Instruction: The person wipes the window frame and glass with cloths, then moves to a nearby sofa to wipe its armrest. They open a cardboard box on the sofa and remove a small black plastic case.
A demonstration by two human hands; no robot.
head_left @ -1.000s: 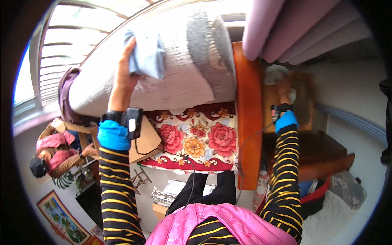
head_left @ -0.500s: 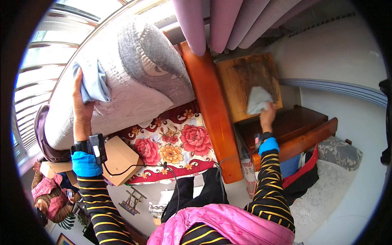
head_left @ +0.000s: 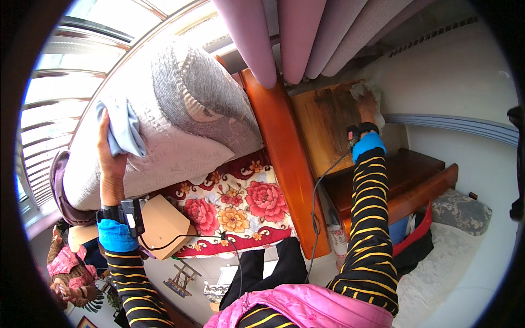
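Note:
My left hand (head_left: 111, 152) grips a folded light-blue cloth (head_left: 124, 131), held up in front of the pale, cushion-like bulk by the window. My right arm reaches far forward, and my right hand (head_left: 367, 106) presses a greyish-white cloth (head_left: 358, 91) onto the far right corner of a wooden board (head_left: 322, 123). A dark, sooty stain (head_left: 336, 112) runs over the board's surface. Part of the right fingers is hidden by the cloth and blur. Below the board stands a dark brown wooden cabinet (head_left: 383, 174).
An orange-brown wooden panel (head_left: 284, 164) divides the board from a flowered cover (head_left: 232, 205). Mauve curtains (head_left: 295, 38) hang above. A cardboard box (head_left: 164, 227) stands near my left forearm, a small stool (head_left: 182, 277) below it. Another person (head_left: 68, 265) is at lower left.
My right hand has moved the greyish-white cloth forward and slightly right, from the board's middle to its far corner. The left hand keeps the blue cloth in nearly the same place.

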